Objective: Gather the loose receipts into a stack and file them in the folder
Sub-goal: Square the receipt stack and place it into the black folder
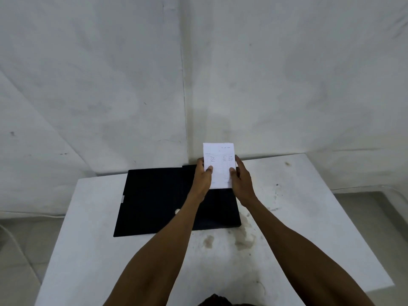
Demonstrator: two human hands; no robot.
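A white stack of receipts [219, 160] stands upright between both hands, printed side toward me, its lower edge down on the black folder [154, 199]. My left hand [202, 176] grips the stack's left edge with the thumb on its front. My right hand [241, 180] holds the right edge the same way. The folder lies flat on the white table [298, 217], spread wide, with a small round silver snap [177, 211] near my left forearm.
The table top is stained in front of the folder [242, 237]. White walls meet in a corner just behind the table. A thin white cable [33, 214] runs along the floor at the left.
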